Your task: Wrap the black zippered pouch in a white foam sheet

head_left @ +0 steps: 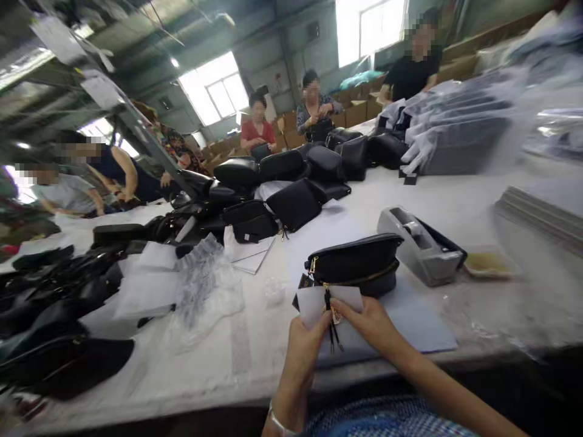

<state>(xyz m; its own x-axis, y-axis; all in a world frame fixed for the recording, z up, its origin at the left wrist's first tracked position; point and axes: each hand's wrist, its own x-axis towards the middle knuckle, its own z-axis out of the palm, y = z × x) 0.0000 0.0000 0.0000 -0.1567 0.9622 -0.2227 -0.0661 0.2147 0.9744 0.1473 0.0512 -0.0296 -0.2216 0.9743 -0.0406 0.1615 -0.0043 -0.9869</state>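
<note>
Nearest, the left hand [303, 349] and right hand [368, 321] pinch a small white rectangular paper [311, 305] and a black tassel zipper pull [328, 298]. Just beyond, the black gold-zipped bag [353, 261] sits on the white table [200, 373]; farther back, black bags [294, 203] lie piled.
</note>
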